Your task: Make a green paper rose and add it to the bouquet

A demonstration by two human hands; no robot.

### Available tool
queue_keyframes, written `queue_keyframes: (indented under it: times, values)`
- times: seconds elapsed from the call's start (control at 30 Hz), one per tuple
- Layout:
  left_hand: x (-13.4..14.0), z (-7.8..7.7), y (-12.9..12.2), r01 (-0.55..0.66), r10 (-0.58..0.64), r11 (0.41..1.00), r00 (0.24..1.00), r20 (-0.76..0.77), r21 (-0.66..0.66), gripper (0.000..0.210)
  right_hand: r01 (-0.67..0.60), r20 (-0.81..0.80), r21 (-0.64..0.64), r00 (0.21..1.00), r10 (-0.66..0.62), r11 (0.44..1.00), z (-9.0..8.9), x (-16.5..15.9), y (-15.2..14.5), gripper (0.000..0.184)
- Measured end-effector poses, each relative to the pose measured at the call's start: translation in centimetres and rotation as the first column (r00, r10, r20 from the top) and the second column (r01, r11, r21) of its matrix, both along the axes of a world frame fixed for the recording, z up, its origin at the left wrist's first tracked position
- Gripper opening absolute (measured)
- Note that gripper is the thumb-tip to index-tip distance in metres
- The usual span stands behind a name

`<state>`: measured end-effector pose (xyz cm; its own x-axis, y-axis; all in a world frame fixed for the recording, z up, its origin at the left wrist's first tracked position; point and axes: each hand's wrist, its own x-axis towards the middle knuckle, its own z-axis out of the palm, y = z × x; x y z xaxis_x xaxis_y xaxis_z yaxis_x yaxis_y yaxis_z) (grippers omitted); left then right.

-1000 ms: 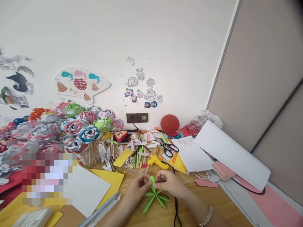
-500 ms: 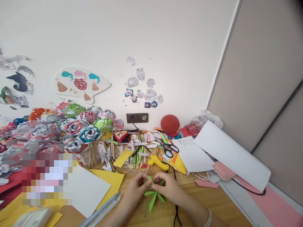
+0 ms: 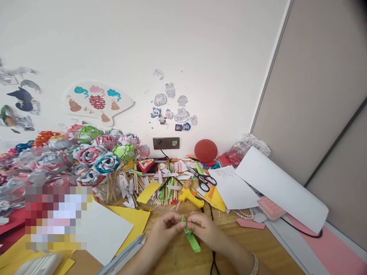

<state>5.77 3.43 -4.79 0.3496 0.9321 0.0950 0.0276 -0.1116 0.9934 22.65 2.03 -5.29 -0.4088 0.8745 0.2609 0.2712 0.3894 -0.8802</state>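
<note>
Between my two hands, low in the middle of the view, is a folded green paper piece [image 3: 192,240]. Its pointed tip rises between the fingertips and a flat strip hangs down toward the lower right. My left hand [image 3: 169,226] pinches it from the left, thumb against the paper. From the right, my right hand [image 3: 203,227] pinches the same piece, its fingertips close to the left thumb. The fingers cover the middle of the folds. Just beyond the hands, a yellow glue gun [image 3: 191,197] lies on the wooden table [image 3: 232,252].
Behind lie black-handled scissors [image 3: 207,181], wooden sticks and paper scraps. Paper flowers [image 3: 94,152] are massed at the left, near white paper [image 3: 106,233] and a grey rod [image 3: 123,252]. At right are a pink keypad-like device [image 3: 272,208] and a large white sheet [image 3: 282,187]. A black cable [image 3: 213,244] runs beside my right hand.
The green paper was spread in several pointed strips below the fingers; now it appears as one narrow folded length. Both hands stay in nearly the same place, still pinching it.
</note>
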Motion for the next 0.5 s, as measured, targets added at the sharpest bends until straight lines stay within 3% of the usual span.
queue_keyframes:
  times: [0.17, 0.33, 0.5]
  values:
    - [0.06, 0.63, -0.4, -0.055, 0.07, 0.99, 0.99, -0.12, 0.126, 0.033, -0.01, -0.051, -0.081, 0.999, 0.006, 0.997, 0.04, 0.09, -0.13, 0.039]
    - [0.06, 0.7, -0.52, -0.021, 0.059, 0.979, 0.982, -0.182, 0.203, 0.029, -0.035, 0.016, 0.048, 0.999, 0.034, 0.998, 0.39, 0.12, -0.08, 0.049]
    - [-0.06, 0.96, -0.86, 0.051, -0.006, 0.978, 0.977, -0.213, 0.204, 0.023, -0.067, 0.045, 0.075, 0.997, 0.064, 0.995, 0.38, 0.16, 0.01, 0.053]
